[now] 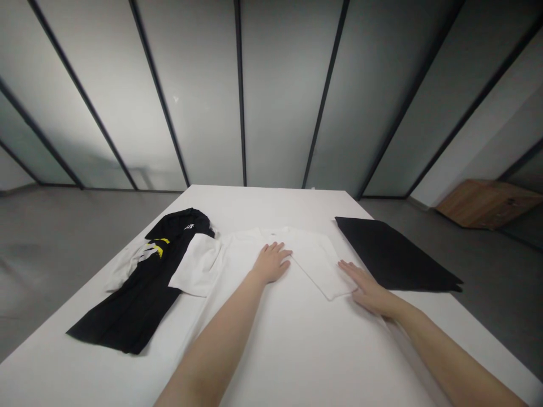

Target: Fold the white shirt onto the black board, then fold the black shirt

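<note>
A white T-shirt [246, 265] lies spread on the white table, its collar at the far side. Its left sleeve [197, 265] reaches out over a black garment. The right sleeve [326, 277] is folded inward across the shirt's body. My left hand [272, 263] rests flat on the chest below the collar, fingers apart. At the outer edge of the folded sleeve, my right hand [365, 287] lies with its fingers stretched over the cloth. The shirt's lower part blends into the white tabletop, so its hem is hard to make out.
Left of the shirt lies a black garment [131, 305] with white and yellow print, alongside some white cloth [127, 268]. A flat black board or folded sheet [394, 254] lies at the right of the white table [271, 198]. Frosted glass panels [280, 102] stand beyond.
</note>
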`<state>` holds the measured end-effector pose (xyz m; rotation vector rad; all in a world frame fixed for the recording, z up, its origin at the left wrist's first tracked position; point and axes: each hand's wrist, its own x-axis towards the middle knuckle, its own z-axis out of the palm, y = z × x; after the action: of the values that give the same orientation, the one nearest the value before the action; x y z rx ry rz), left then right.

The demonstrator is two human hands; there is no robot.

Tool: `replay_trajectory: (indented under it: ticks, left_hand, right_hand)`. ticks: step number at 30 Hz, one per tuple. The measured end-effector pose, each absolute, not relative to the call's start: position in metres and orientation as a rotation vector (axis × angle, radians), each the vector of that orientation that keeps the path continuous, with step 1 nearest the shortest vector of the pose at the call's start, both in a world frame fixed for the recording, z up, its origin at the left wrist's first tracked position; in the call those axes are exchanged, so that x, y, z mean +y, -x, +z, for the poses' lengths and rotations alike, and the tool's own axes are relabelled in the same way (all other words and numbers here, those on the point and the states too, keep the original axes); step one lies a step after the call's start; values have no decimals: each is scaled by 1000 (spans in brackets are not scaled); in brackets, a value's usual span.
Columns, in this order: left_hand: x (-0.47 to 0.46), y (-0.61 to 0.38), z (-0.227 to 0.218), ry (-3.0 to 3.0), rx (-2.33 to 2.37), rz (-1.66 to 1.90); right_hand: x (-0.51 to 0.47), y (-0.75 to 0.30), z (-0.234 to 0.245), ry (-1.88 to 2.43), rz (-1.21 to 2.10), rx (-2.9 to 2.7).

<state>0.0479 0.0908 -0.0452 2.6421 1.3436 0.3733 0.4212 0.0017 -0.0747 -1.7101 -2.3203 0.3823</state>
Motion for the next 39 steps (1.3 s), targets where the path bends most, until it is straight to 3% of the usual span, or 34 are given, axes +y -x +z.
replay_trajectory:
  ticks: [11, 18, 23, 29, 34, 39]
  left_hand:
    - [92, -48, -48, -2643, 1339, 363]
    - [93, -49, -49, -2650, 1353, 374]
    - [92, -49, -48, -2645, 1358, 370]
    - [91, -49, -47, -2644, 1356, 356]
    - [90, -49, -46, -2641, 1351, 372]
    - [91, -49, -47, -2637, 1355, 375]
  right_hand:
    - [-27, -401, -63, 1932, -38, -2112]
    - [-33, -397, -60, 1728, -32, -2237]
    - [-37, -378, -49, 1651, -225, -2207]
    - [-33, -335, -33, 1427, 77, -2415]
    - [-32, -328, -24, 1470, 225, -2240]
    - [-39, -329, -12, 1407, 585, -2233]
